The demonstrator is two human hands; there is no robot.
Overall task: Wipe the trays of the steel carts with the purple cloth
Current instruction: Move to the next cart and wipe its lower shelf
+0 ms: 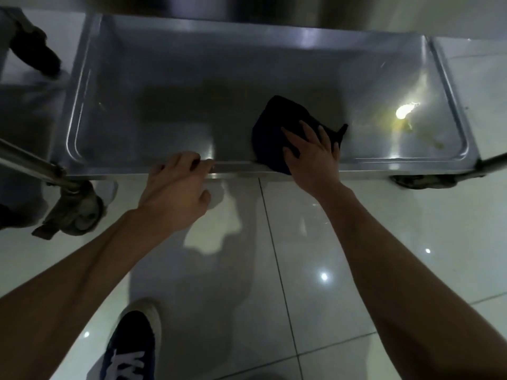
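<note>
A low steel cart tray (pixel 170 86) spans the upper half of the head view, shiny and rimmed. The purple cloth (pixel 274 124), looking almost black in this dim light, lies bunched on the tray near its front rim, right of centre. My right hand (pixel 312 152) presses flat on the cloth with fingers spread. My left hand (pixel 175 185) grips the tray's front rim, fingers curled over the edge. A yellowish smear (pixel 436 144) and a bright light reflection (pixel 406 111) mark the tray's right end.
The cart stands on glossy white floor tiles (pixel 384 242). Caster wheels show at the front left (pixel 76 212) and front right (pixel 422 182). A steel handle bar (pixel 30 163) juts at left. My blue shoe (pixel 131 349) is below. An upper shelf edge (pixel 247 12) overhangs.
</note>
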